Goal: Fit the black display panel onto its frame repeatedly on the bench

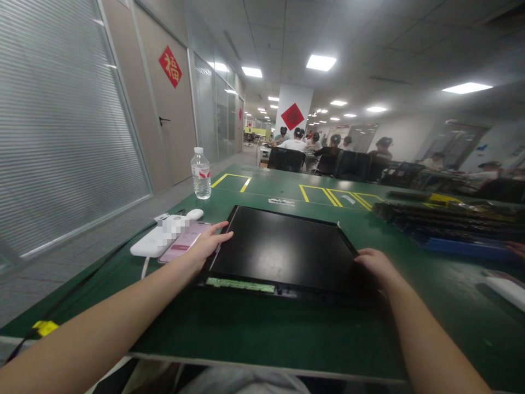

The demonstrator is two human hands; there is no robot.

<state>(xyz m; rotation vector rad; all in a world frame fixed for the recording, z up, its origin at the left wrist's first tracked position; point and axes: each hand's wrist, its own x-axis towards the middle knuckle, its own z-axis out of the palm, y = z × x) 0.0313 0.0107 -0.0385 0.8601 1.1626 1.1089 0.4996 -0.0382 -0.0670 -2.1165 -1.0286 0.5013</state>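
A black LCD screen panel [283, 246] lies between my hands over the green table, its dark face up. Along its near edge runs a narrow green circuit board [240, 285]. At the panel's left edge, my left hand [207, 244] grips it, with thumb and forefinger showing on top and the other fingers hidden. The opposite edge is pinched by my right hand [375, 264], whose fingertips partly disappear under the frame. Whether the panel touches the tabletop or is slightly raised, I cannot tell.
Left of the panel are a white power bank [152, 241], a pink-screened phone [184, 243] and a water bottle [200, 174]. Stacked dark panels [447, 219] and a blue tray [463, 247] stand at right on the green table [262, 328]. Several people sit farther back.
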